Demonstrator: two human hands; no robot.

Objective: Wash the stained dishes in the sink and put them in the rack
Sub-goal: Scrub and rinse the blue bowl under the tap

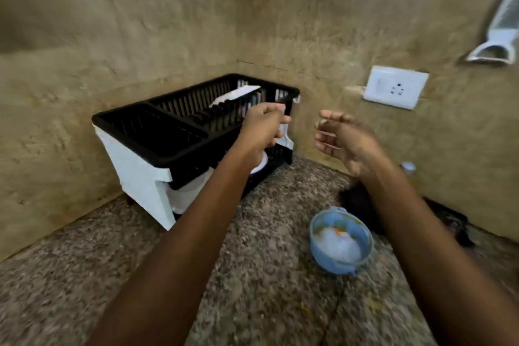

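Observation:
A black and white dish rack (157, 146) stands in the corner of the speckled stone counter (252, 289). A white plate (238, 94) stands upright in its top slots, and another white dish (191, 196) shows in the lower tier. My left hand (262, 128) hovers in front of the rack's right end with its fingers curled and nothing visible in them. To its right, my right hand (341, 139) is raised with relaxed fingers and holds nothing. A blue bowl (341, 241) with foam and orange stains sits on the counter below my right arm.
A white wall socket (396, 87) is on the right wall, with a white hanging utensil (502, 34) above it. A dark object (362, 205) and a small bottle cap (408, 167) lie by the wall behind my right arm. No sink is in view.

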